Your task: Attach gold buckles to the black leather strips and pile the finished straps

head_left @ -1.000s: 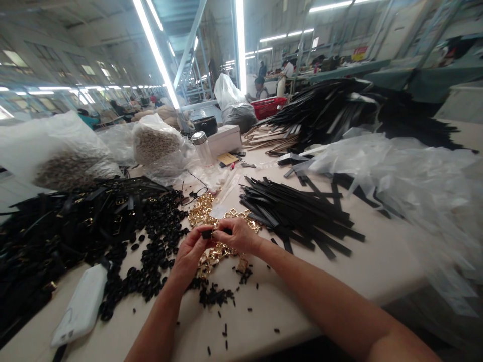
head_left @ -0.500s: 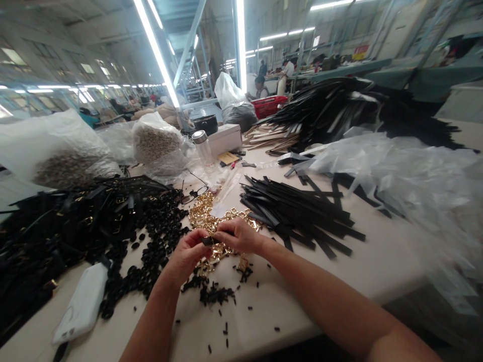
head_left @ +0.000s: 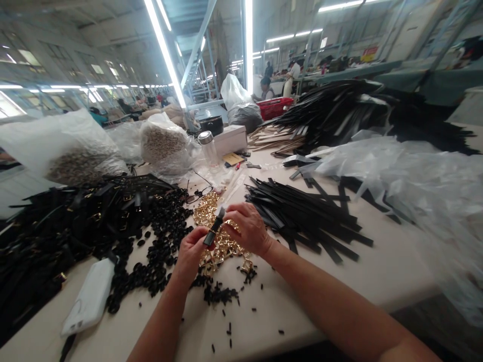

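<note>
A short black strap (head_left: 212, 235) with a thin gold piece around it is pinched between the thumb and fingers of my left hand (head_left: 191, 251). The strap slants up and away to the right. Close against its upper end is my right hand (head_left: 247, 227), fingers bent and apart; whether a fingertip touches the strap I cannot make out. Beneath and behind both hands lies a heap of gold buckles (head_left: 206, 211). Small black loops (head_left: 221, 294) are scattered on the table nearer to me.
Black strips (head_left: 302, 216) lie piled to the right, beside crumpled clear plastic (head_left: 422, 186). On the left are black buckled straps (head_left: 75, 221), black round pieces (head_left: 151, 261) and a white power bank (head_left: 88, 296) with a cable. Glasses (head_left: 199, 191) and a bottle (head_left: 207, 146) stand farther back.
My right hand has loosened its pinch and its fingers have spread. The strap has tilted more upright in my left hand. The whole view has shifted slightly.
</note>
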Demonstrator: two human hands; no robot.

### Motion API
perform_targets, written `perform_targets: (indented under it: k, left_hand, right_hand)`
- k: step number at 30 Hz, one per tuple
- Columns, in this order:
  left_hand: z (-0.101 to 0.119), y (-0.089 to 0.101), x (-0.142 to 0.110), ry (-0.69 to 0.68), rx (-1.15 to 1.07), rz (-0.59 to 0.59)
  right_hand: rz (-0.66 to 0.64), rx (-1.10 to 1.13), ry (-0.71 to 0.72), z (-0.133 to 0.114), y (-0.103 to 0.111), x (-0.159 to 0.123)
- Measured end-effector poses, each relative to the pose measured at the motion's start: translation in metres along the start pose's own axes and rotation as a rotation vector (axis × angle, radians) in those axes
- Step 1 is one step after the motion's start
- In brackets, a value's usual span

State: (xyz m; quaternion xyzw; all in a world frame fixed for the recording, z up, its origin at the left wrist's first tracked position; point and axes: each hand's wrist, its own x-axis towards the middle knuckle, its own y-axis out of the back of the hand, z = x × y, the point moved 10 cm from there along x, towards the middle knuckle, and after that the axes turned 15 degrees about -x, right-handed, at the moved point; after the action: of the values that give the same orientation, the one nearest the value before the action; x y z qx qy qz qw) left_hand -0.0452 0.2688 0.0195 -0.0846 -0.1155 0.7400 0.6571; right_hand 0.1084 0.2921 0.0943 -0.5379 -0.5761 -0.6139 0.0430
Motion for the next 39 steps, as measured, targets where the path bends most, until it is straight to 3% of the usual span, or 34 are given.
perform_targets:
  k: [3,6,13,16,22,26,28,31,34,39]
  left_hand:
    - [0.004,0.010,0.001,-0.066,-0.059,0.079]
    - [0.005,0.007,0.001,-0.062,-0.016,0.091]
    - [0.001,-0.008,-0.002,0.007,0.025,0.059]
    - [-0.004,-0.007,-0.002,0.008,0.028,0.082]
    - [-0.012,-0.007,0.000,-0.013,0.102,0.085]
    - [-0.006,-0.002,0.003,-0.005,0.124,0.063]
    - [0.005,0.014,0.005,-0.033,0.081,0.122]
    - [0.027,0.054,0.006,-0.099,-0.039,0.307]
    - [0.047,0.084,0.002,-0.138,-0.082,0.436]
    - [0.074,0.089,-0.002,-0.138,0.207,0.348]
  right_hand:
    - [-0.138,0.109,-0.045,0.001,-0.022,-0.006]
    - [-0.286,0.325,-0.133,0.000,-0.049,-0.015]
    - [-0.268,0.975,-0.485,0.006,-0.072,-0.023]
    - [-0.255,1.133,-0.572,0.005,-0.077,-0.026]
    - [-0.210,1.159,-0.671,0.010,-0.084,-0.031]
    - [-0.176,1.038,-0.620,0.019,-0.081,-0.029]
    - [-0.166,0.928,-0.580,0.025,-0.079,-0.028]
    - [-0.197,0.801,-0.555,0.034,-0.079,-0.030]
    - [-0.232,0.873,-0.578,0.038,-0.085,-0.032]
    - [-0.245,0.934,-0.617,0.041,-0.088,-0.033]
